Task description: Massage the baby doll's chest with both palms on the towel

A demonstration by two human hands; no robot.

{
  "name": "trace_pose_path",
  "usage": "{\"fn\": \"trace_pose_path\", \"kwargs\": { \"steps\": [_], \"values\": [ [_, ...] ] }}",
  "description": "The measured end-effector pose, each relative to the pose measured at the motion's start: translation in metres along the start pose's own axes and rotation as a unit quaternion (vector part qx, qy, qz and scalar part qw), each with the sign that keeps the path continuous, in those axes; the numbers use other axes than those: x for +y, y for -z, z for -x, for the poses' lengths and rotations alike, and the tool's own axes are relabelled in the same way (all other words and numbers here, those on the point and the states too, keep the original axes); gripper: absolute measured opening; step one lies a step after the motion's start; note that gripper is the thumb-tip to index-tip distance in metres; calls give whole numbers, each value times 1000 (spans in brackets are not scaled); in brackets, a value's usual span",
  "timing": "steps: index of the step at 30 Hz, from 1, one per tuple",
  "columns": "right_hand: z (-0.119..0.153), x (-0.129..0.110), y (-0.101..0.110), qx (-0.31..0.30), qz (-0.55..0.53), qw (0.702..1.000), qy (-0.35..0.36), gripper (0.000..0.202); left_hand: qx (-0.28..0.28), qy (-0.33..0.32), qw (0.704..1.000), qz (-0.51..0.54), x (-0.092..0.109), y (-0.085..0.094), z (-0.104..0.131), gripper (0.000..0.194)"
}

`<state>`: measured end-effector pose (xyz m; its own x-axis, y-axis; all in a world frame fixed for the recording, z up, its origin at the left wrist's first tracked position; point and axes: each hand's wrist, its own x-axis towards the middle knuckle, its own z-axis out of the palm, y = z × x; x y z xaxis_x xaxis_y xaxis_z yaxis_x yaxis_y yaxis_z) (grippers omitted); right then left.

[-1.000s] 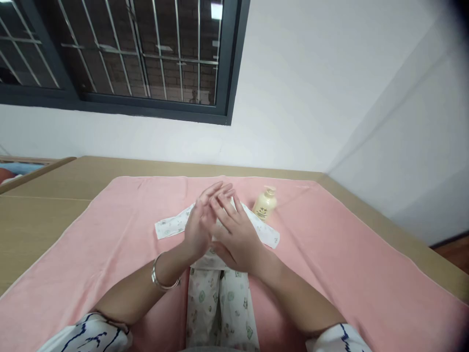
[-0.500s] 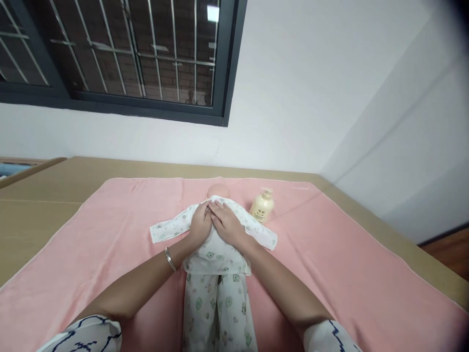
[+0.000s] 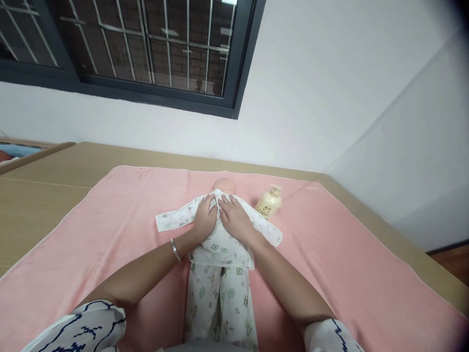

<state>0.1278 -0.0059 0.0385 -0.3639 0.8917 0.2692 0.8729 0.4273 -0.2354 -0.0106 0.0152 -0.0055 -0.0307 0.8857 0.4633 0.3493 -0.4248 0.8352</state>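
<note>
Left hand (image 3: pixel 205 216) and right hand (image 3: pixel 235 217) flat on printed shirt (image 3: pixel 220 249), each grip unclenched

At upper left, a dark-framed window (image 3: pixel 124 54) with metal bars (image 3: pixel 167 40) is noted in a white wall (image 3: pixel 300 88). Right of centre, a pale yellow pump bottle (image 3: pixel 269 201) is found on a pink cloth (image 3: pixel 120 220) spread over the wooden worktop (image 3: pixel 32 210). Blue material (image 3: pixel 20 150) is observed at the left edge.

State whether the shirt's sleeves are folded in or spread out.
Spread out: the sleeves reach to either side across the cloth, with the left hand and right hand on the shirt between them.
</note>
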Motion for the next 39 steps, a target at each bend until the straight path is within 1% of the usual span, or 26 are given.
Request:
{"fn": "trace_pose_path", "kwargs": {
  "steps": [2, 4, 6, 7, 8, 10, 12, 13, 16, 18, 19, 22, 25, 28, 30, 34, 36, 39],
  "values": [
    [-4, 6, 2, 1, -15, 1000, -20, 49, -2, -6, 1000, -16, 0, -1, 0, 42],
    [-6, 9, 3, 7, -11, 998, -63, 53, -2, -17, 999, -30, 0, -1, 1, 42],
    [-3, 4, 2, 14, 15, 994, -103, 56, 5, -27, 999, -38, 0, -2, 2, 43],
    [-1, -1, 0, 15, 31, 993, -109, 55, 13, -29, 999, -40, -1, -2, 3, 45],
    [2, -6, -1, 15, 46, 993, -104, 55, 23, -30, 998, -42, -2, -2, 3, 47],
    [7, -16, -3, 12, 60, 996, -69, 53, 37, -31, 998, -48, -4, -1, 4, 51],
    [8, -18, -2, 4, 51, 998, -34, 51, 37, -37, 997, -60, -5, 0, 5, 50],
    [7, -15, -1, 0, 43, 998, -35, 51, 32, -42, 996, -68, -5, 0, 5, 48],
    [-1, -1, 2, -2, 30, 995, -100, 55, 0, -64, 994, -93, -5, 1, 5, 39],
    [-5, 5, 2, 5, 43, 989, -140, 59, -23, -72, 991, -109, -4, 1, 3, 37],
    [-6, 5, 2, 9, 54, 987, -148, 60, -35, -72, 990, -119, -4, 1, 2, 37],
    [-1, -5, 3, 7, 87, 985, -152, 59, -66, -64, 984, -153, -4, 0, -3, 41],
    [7, -21, 8, -25, 99, 984, -144, 58, -88, -56, 977, -185, -4, 0, -5, 46],
    [10, -25, 15, -43, 90, 987, -124, 56, -89, -66, 972, -205, -4, 0, -3, 46],
    [7, -18, 16, -40, 73, 989, -119, 55, -80, -85, 970, -211, -3, 0, 0, 44],
    [-5, 2, 14, -27, 42, 989, -140, 55, -72, -133, 968, -201, 0, 0, 2, 37],
    [-7, 3, 11, -18, 55, 987, -148, 55, -70, -125, 969, -201, 0, -1, 1, 37],
    [0, -10, 8, -13, 99, 984, -147, 53, -68, -82, 970, -217, -1, -1, -4, 43]
  ]
}}
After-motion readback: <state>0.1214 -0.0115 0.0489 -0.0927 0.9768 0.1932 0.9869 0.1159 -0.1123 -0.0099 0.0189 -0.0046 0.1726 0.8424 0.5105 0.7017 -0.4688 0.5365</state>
